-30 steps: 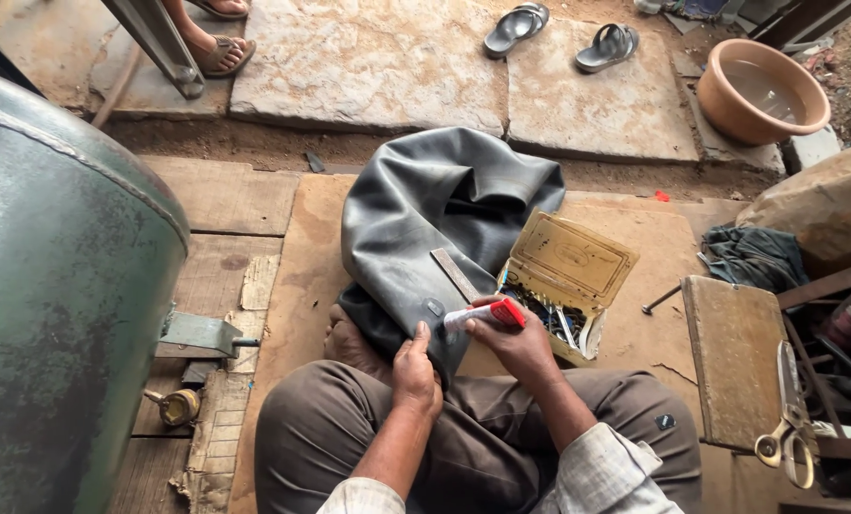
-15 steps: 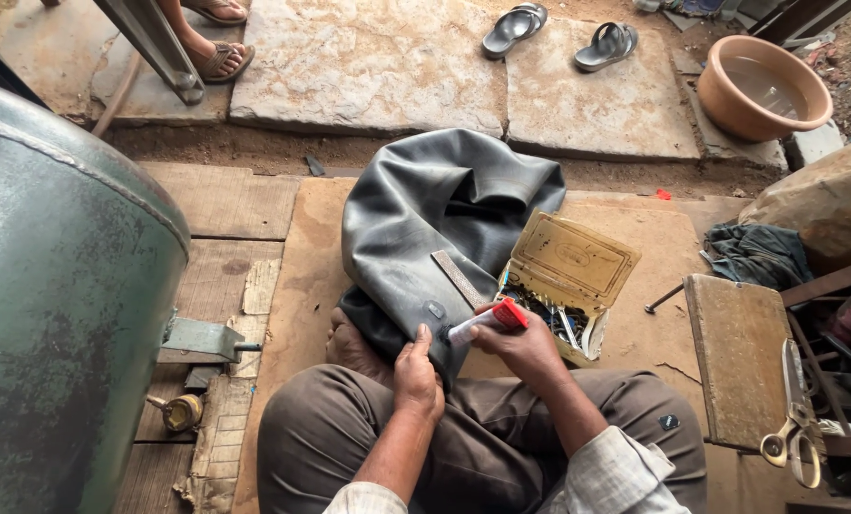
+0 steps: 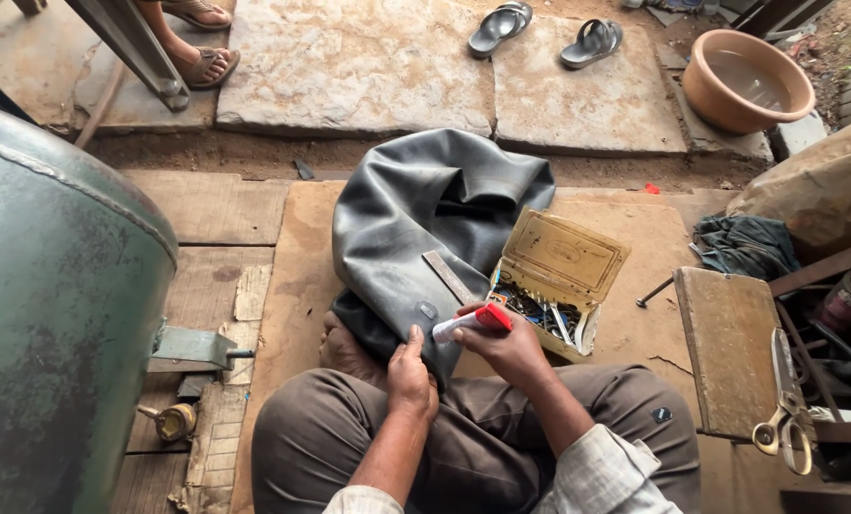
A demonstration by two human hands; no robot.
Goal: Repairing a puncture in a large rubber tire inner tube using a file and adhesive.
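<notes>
Here, the right hand (image 3: 511, 347) grips a red-capped tube (image 3: 468, 324) beside the open box (image 3: 558, 276) of small metal tools.

The floor in the lower half of the frame is worn wooden planks (image 3: 206, 205) with a flat brown board (image 3: 635, 314) laid over them at centre. Across the upper part lie large rough stone slabs (image 3: 349, 67), split from the wood by a strip of bare dirt (image 3: 216, 152). A big green metal tank (image 3: 54, 305) fills the left edge. At upper right a clay-coloured basin (image 3: 747, 84) stands on the stone, with a pair of grey sandals (image 3: 544, 33) at top centre. A metal post (image 3: 130, 43) slants down at upper left. Daylight is soft and even.
</notes>
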